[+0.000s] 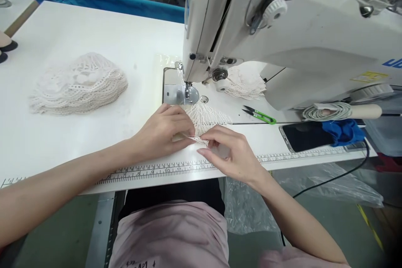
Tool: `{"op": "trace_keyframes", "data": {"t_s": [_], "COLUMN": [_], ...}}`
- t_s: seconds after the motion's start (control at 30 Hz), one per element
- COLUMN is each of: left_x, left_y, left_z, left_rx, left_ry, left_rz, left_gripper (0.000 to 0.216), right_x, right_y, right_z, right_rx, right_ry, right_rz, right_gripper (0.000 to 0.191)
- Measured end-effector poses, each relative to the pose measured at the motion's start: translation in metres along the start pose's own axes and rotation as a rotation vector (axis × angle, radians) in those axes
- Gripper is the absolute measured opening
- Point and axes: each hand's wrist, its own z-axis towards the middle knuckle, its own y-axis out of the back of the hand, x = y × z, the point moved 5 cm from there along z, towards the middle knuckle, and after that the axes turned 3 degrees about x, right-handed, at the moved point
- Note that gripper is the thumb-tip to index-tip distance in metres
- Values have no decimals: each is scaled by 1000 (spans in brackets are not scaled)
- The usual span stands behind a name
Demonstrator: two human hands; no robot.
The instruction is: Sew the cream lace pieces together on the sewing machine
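Note:
A piece of cream lace lies on the table in front of the sewing machine's presser foot. Its near edge is folded up between my two hands. My left hand pinches this edge from the left, fingers curled over it. From the right, my right hand touches the same edge with its index finger, thumb a little apart below; whether it grips the lace is hard to see. The lace's far end reaches close to the metal needle plate.
A lace pile lies at left, and more lace sits behind the needle under the machine arm. Green thread snips, a phone, a blue cloth and a cord coil lie at right. A ruler strip runs along the front edge.

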Motion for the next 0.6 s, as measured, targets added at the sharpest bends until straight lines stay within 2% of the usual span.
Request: {"op": "trace_keyframes", "data": {"t_s": [0.2, 0.4, 0.43, 0.53, 0.6], "left_x": [0, 0, 0, 1, 2], "left_y": [-2, -2, -1, -1, -1], "left_z": [-1, -2, -2, -2, -2], "left_rx": [19, 33, 33, 31, 38], "left_ry": [15, 6, 4, -6, -19], "left_rz": [-33, -36, -38, -34, -30], "left_gripper": [12, 8, 9, 13, 15], "right_x": [4, 15, 16, 18, 18], "right_y": [1, 27, 30, 24, 23], "right_z": [-2, -21, -28, -58, -74], "right_rx": [-122, 80, 155, 587, 663], "right_ry": [-22, -70, -92, -124, -121], "right_rz": [45, 163, 153, 89, 19], "right_gripper": [14, 8, 8, 13, 15]}}
